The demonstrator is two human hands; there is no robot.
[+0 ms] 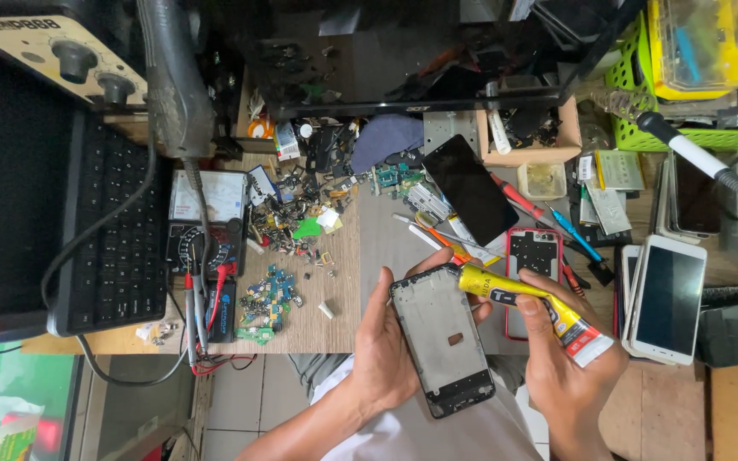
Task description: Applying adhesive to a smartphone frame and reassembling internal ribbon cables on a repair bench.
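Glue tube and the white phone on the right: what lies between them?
In the head view, only bare table shows between the yellow glue tube, held in the right hand, and the white phone. Nothing else lies in that gap.

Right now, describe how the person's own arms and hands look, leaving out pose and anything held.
Both forearms are bare: no sleeves reach them. The left hand and right hand wear no gloves, and no rings, watch or bands show. A white garment covers the lap below.

Phone frame [442, 338] in left hand [383, 346], glue tube [533, 303] right.
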